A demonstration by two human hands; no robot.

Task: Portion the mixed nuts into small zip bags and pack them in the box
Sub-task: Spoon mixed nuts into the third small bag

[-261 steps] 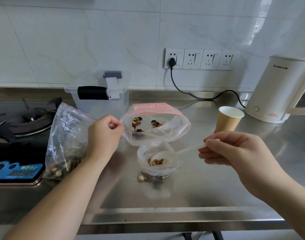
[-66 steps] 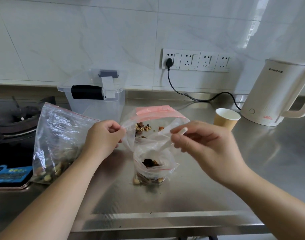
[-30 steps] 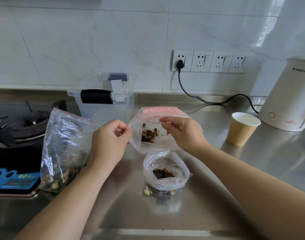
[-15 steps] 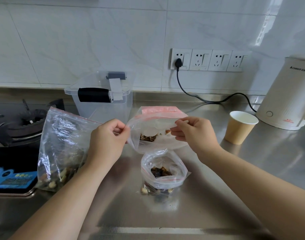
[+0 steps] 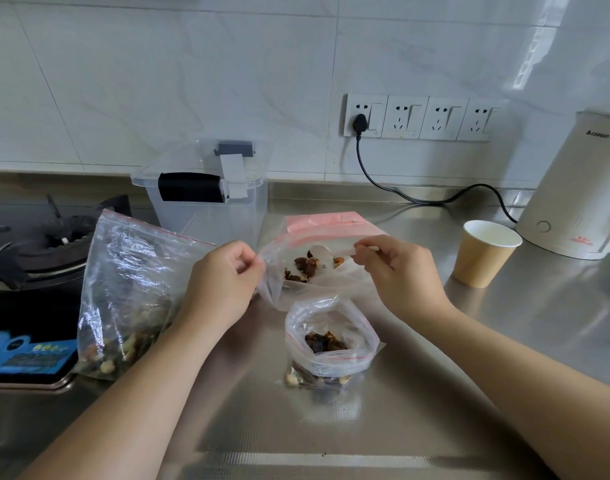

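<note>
Nuts (image 5: 301, 268) lie inside a pink-zip bag (image 5: 317, 244) mid-surface; left hand (image 5: 224, 278) pinches its rim, right hand (image 5: 397, 271) pinches a white spoon (image 5: 331, 251) inside, behind the small bag (image 5: 331, 344).

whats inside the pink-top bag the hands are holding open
Inside the pink-top bag lie a few brown nuts and the white spoon, held by the right hand. The left hand pinches the bag's rim. The spoon's handle end is covered by fingers.
</note>
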